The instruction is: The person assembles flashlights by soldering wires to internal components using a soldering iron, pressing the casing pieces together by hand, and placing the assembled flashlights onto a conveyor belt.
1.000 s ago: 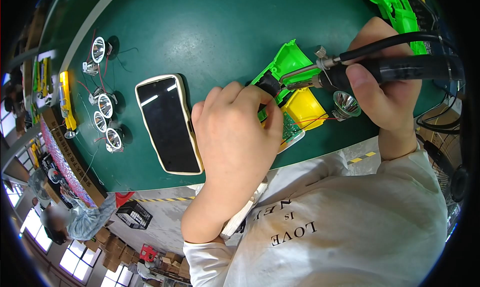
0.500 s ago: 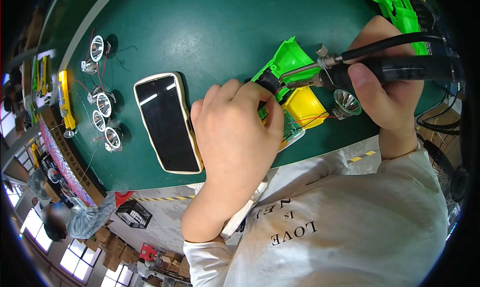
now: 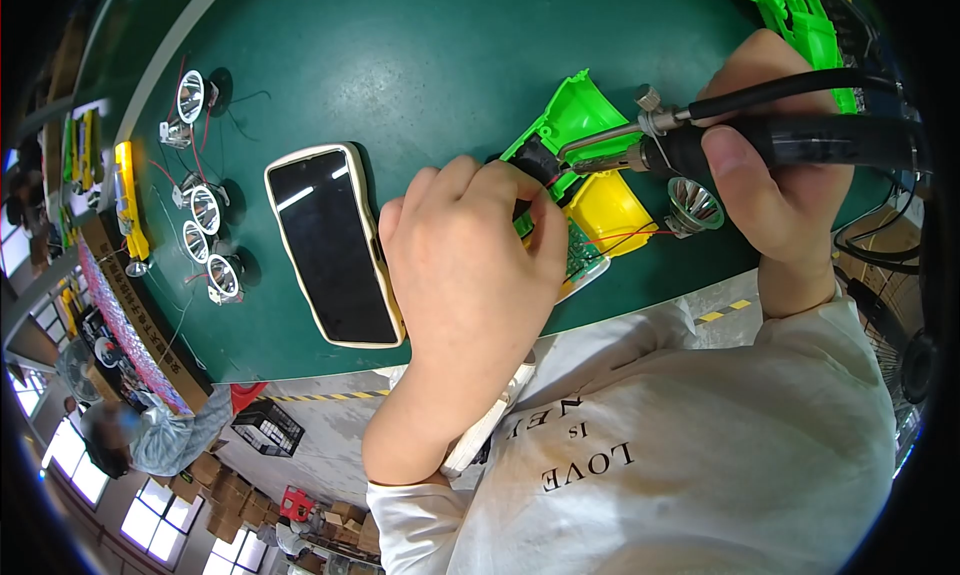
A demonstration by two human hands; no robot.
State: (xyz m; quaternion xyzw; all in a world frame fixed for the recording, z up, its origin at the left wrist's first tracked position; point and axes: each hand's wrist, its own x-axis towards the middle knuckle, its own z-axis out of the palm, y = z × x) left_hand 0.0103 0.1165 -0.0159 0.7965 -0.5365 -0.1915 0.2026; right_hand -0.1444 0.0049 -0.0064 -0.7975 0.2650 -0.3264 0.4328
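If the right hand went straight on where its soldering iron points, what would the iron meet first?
Probably the black part in the green casing, just beyond the soldering iron; the left hand is almost in this line too, and depth is unclear.

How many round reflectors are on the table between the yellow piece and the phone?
4: the lone reflector at the top, then three grouped below it: upper reflector, middle reflector and bottom reflector. Others behind them may be hidden.
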